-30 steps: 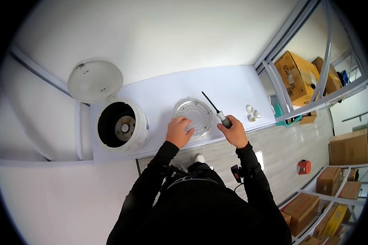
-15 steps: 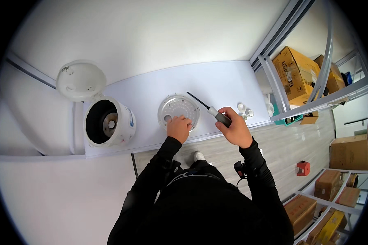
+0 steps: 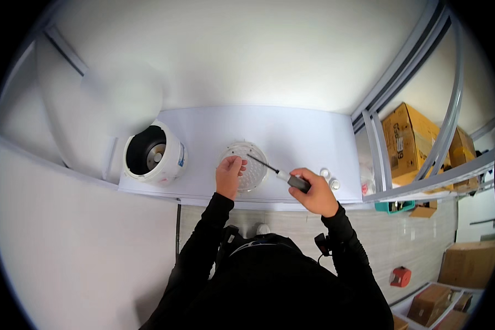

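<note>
I hold the clear round grille flat on the white table under my left hand — right hand clamped on the screwdriver, tip over the grille; seating it squarely looks next.

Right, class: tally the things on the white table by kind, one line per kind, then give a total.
Cooker: 1
Clear round grille, under the left hand: 1
Screwdriver, in the right hand: 1
Small white caps: 2
Total: 5
</note>
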The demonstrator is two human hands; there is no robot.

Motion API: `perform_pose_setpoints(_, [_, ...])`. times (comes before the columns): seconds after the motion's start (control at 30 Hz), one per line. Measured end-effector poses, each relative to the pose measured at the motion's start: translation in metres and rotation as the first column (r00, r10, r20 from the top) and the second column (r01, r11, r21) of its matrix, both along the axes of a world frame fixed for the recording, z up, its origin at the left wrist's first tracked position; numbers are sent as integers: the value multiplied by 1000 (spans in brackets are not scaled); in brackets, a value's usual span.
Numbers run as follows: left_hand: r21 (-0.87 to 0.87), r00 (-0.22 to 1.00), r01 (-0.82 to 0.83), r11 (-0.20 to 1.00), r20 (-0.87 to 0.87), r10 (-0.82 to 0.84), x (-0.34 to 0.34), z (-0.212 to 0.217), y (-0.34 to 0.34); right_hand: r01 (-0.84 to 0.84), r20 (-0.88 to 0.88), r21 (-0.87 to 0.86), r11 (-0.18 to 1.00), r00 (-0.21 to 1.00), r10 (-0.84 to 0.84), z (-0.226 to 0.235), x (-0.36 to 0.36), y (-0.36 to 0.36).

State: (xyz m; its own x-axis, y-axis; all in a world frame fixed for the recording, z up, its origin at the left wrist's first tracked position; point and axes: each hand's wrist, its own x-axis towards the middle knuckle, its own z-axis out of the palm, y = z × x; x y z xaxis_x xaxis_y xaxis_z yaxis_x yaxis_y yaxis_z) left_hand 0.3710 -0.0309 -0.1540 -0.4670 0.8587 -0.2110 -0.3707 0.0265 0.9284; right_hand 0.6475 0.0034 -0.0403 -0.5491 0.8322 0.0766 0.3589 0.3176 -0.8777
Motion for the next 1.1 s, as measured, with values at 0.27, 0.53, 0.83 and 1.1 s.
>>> perform_pose_setpoints(0.27, [133,995,-80,988,61,73,-17,24,-39,-178,-8,-58,982,984,178,12,-18,-10])
perform_pose_setpoints(0.53, [129,990,-94,987,121,78,-31,37,-97,-225,-51,-50,973,974,223,7,-41,-40])
perform_pose_setpoints(0.83, [138,992,-52,989,124,35,-76,25,-186,-291,-50,-102,951,956,287,9,-86,-117])
perform_pose_setpoints(1.1, [166,994,-93,982,66,83,-111,28,-278,-337,-82,-74,939,940,331,-4,-124,-194])
